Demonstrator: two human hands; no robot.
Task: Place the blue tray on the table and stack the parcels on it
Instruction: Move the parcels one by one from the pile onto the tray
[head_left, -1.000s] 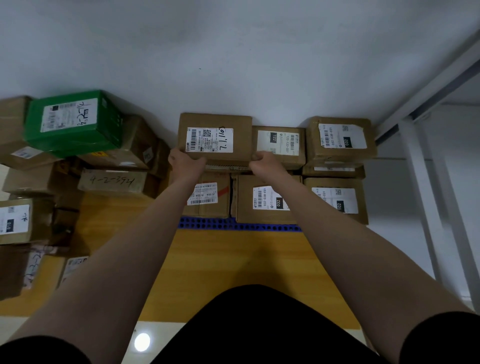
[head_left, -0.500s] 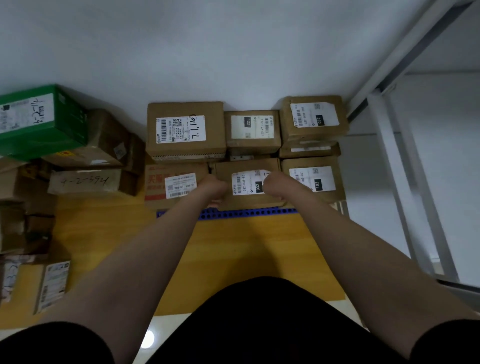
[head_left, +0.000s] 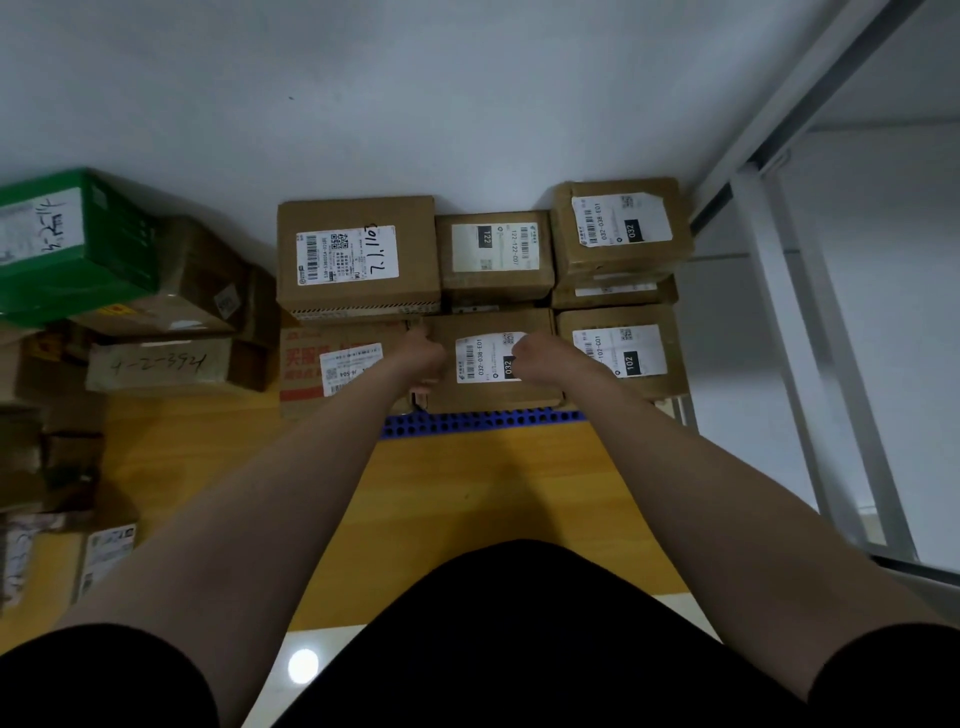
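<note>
A blue perforated plastic tray lies on a yellow-brown wooden table, and only the tray's near edge shows, as a strip of small holes under the parcels. Brown cardboard parcels cover the rest of the tray in two rows. In the middle of the tray's near row sits a brown cardboard parcel with a white 032 label, and both hands are on it. The left hand is at this parcel's left edge, over the gap beside a brown parcel with red print at the tray's near left. The right hand lies on the parcel's top, partly over the label. The fingers of both hands look curled and are seen from behind, so I cannot tell whether either one grips the parcel or only rests on it.

At the tray's near right stands a brown parcel labelled 102. In the tray's far row, against the white wall, are a larger brown parcel with a handwritten mark on its label, a brown parcel labelled 122 and, on the right, a second brown parcel labelled 032 lying on top of another box.

Left of the tray, a green cardboard box tops a loose heap of more brown parcels on the table. Right of the tray stands a white metal frame
</note>
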